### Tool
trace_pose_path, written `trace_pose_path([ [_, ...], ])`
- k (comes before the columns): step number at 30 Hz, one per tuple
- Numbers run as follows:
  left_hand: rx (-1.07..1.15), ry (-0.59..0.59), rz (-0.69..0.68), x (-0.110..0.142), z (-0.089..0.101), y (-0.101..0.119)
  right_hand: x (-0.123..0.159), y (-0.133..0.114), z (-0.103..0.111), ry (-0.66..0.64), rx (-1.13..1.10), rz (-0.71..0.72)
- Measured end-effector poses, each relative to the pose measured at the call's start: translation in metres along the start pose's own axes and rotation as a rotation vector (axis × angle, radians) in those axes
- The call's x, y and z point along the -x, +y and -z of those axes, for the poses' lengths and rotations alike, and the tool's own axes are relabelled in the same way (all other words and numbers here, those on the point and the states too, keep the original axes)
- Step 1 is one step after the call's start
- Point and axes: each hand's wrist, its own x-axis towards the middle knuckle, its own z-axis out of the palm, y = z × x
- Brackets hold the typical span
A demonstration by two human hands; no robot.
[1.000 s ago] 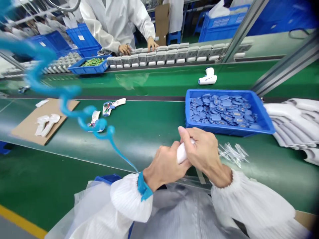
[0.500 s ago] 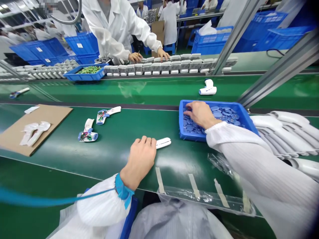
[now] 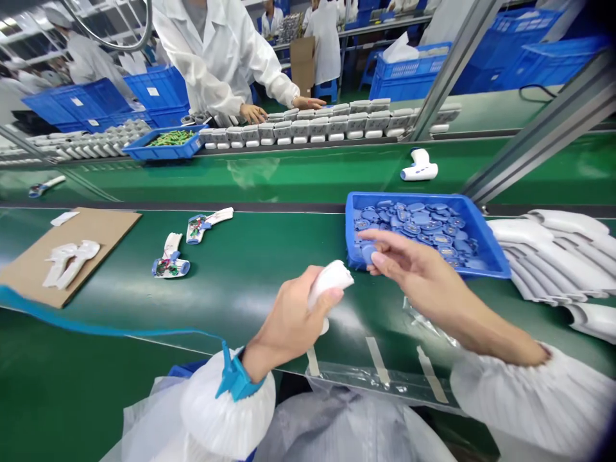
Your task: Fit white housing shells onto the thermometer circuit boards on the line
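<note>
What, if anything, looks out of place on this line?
Two things stand out. A blue cord runs from the left hand's wrist across the belt edge, where it could snag. Two opened white devices lie loose on the belt, their colourful insides exposed, unlike the closed units nearby.

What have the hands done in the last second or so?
The left hand has lifted the white plastic housing off the belt and now grips it. The right hand has moved out of the blue tray towards the housing, pinching a blue disc. The part-built units on the belt stayed put.
</note>
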Motion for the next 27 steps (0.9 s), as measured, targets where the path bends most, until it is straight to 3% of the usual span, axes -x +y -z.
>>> trace_pose_path([
  [4,-0.126,0.004,-0.056,0.0,-0.011,0.011,0.025,-0.011,-0.005,0.0,-0.143,-0.132],
  [7,-0.081,0.046,-0.101,0.0,-0.015,0.012,0.035,-0.013,-0.008,-0.015,-0.439,-0.225],
  [9,-0.023,0.058,-0.118,0.0,-0.016,0.011,0.039,-0.012,-0.013,-0.034,-0.52,-0.226],
  [14,0.126,0.007,-0.101,0.0,-0.015,0.007,0.043,-0.008,-0.026,0.081,-0.405,-0.188],
  [20,0.326,-0.106,-0.029,-0.002,-0.019,0.002,0.047,0.001,-0.04,0.16,-0.524,-0.211],
  [25,0.027,0.019,-0.08,-0.001,-0.011,0.009,0.048,0.001,-0.038,0.181,-0.413,-0.111],
  [27,-0.001,-0.009,-0.095,-0.002,-0.008,0.008,0.047,0.0,-0.036,0.203,-0.358,-0.058],
])
